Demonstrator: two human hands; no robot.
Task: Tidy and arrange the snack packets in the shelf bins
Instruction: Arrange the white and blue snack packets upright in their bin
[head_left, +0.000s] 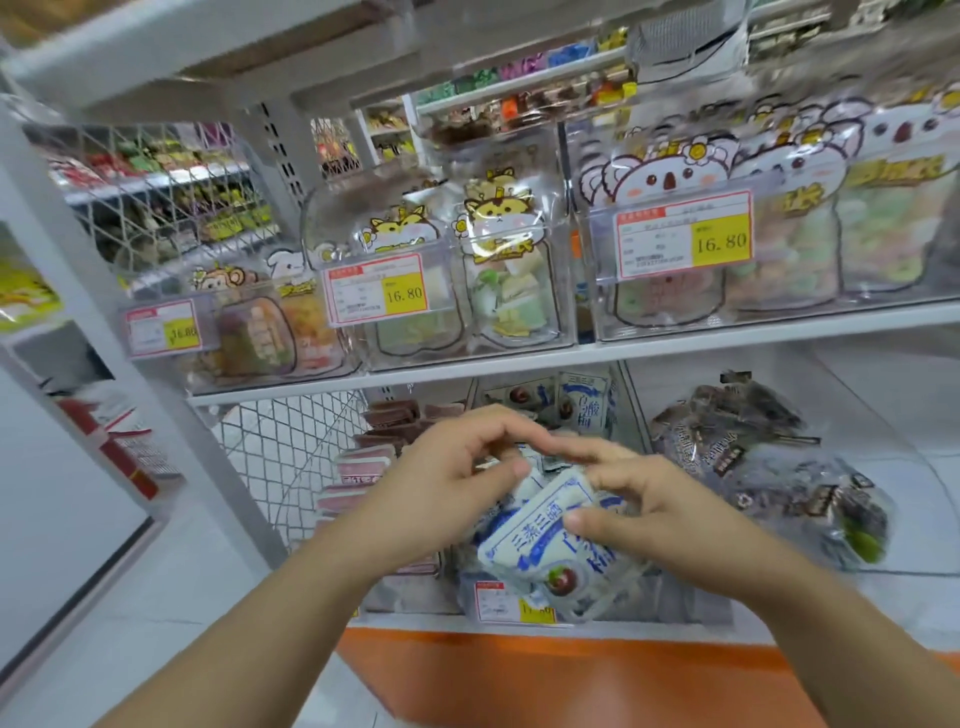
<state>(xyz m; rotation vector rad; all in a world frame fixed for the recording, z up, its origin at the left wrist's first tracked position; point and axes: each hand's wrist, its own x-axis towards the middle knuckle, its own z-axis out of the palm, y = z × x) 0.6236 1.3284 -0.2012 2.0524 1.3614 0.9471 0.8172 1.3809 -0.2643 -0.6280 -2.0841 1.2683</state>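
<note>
Mid-task: left hand (457, 480) and right hand (641, 512) both pinch white-and-blue plastic snack packets (540, 540), tilted over the clear plastic lower-shelf bin (670, 605) (upper bins look orderly); dark crinkled packets (769, 467) alongside lie heaped, unsorted.
</note>
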